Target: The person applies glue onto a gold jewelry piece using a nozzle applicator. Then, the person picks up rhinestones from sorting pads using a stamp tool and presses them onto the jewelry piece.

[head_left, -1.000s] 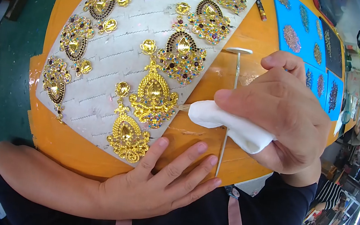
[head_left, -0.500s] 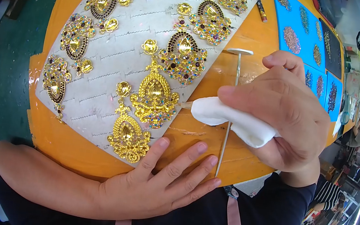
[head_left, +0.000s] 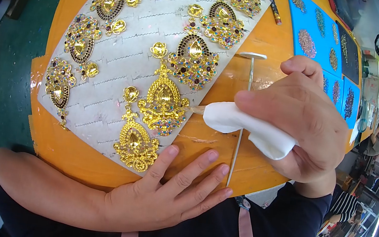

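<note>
My right hand is closed around a white-wrapped pointed stick. Its thin tip reaches the right side of a gold earring piece, which has coloured stones along its lower part. My left hand lies flat, fingers spread, at the near edge of the grey-white board. By its index finger is another gold piece, mostly without coloured stones. Farther up the board sit stone-covered earrings in two columns. A thin metal rod with a flat round head runs beneath the white wrap.
Blue trays with small heaps of stones lie at the upper right, beside a black tray. A patterned pen rests above the board on the orange table. Other people are in the right background.
My right hand and the stick have shifted very slightly to the right, the tip staying by the same gold piece. My left hand keeps its place.
</note>
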Available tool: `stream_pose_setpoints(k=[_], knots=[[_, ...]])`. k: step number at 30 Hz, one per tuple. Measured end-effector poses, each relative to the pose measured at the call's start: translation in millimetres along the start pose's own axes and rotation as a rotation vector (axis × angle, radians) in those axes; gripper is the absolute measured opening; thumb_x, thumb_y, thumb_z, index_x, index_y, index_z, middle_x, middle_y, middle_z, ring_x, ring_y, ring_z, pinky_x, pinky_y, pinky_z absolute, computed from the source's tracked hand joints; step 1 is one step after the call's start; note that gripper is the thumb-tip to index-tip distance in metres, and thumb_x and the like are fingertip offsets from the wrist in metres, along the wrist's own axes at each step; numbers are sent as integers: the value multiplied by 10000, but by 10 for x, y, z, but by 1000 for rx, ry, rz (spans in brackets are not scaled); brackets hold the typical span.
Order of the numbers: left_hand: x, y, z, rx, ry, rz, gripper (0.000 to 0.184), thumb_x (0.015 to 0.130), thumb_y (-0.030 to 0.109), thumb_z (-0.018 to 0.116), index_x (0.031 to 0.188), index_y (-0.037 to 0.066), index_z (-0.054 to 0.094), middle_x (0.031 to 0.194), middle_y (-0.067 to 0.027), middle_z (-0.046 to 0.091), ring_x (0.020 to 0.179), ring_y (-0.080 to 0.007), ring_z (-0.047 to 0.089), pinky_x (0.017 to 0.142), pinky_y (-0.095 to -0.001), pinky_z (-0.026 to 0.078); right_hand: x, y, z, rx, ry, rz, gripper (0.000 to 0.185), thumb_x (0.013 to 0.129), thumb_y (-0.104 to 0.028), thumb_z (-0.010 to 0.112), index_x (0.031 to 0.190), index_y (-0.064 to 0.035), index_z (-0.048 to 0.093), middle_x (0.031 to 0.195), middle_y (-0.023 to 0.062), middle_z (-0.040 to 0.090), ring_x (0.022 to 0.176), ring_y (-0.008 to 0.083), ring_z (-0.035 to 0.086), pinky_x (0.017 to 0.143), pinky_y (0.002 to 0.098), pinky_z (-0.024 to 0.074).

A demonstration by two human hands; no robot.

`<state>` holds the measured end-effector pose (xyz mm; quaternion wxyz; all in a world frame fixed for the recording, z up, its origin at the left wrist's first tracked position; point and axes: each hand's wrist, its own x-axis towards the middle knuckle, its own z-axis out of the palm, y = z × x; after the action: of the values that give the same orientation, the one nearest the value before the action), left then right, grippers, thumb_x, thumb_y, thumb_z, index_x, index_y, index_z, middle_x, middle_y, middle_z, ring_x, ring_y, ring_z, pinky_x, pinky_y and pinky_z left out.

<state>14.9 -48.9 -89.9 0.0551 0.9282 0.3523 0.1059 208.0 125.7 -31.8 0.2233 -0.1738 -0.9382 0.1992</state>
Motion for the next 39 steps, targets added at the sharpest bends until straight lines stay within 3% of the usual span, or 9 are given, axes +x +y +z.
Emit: stream_pose_setpoints(k=[7, 15, 28, 39], knots=[[6, -5, -11, -4, -7, 2, 506, 978, 402, 448, 1448, 242, 543, 1528, -109, 478, 1445, -333, 442, 1122, -699, 251, -23, 7, 37, 9, -25, 46, 230, 853, -197, 750, 1034, -57, 777, 885, 47, 768, 698, 166, 651, 940, 438, 425], [5, -2, -10, 8, -5, 3, 509, 979, 399, 446, 1454, 242, 539, 1526, -106, 480, 1441, -335, 447, 1106, -694, 287, -10, -17, 65, 15, 8, 35, 280, 797, -192, 821, 1039, -58, 779, 862, 33, 757, 703, 158, 648, 923, 416, 430], [12, -8, -17, 10, -4, 7, 520, 976, 403, 449, 1460, 233, 533, 1524, -110, 480, 1441, -340, 445, 1095, -683, 312, -1, -16, 53, 15, -20, 37, 271, 792, -187, 822, 1025, -54, 781, 879, 29, 764, 723, 159, 669, 924, 422, 429], [10, -7, -11, 20, 0, 8, 518, 977, 407, 448, 1458, 232, 530, 1524, -109, 480, 1442, -339, 443, 1088, -675, 322, -3, -2, 30, 39, -57, 22, 232, 838, -199, 761, 1018, -54, 788, 881, 31, 763, 720, 162, 660, 938, 428, 411]])
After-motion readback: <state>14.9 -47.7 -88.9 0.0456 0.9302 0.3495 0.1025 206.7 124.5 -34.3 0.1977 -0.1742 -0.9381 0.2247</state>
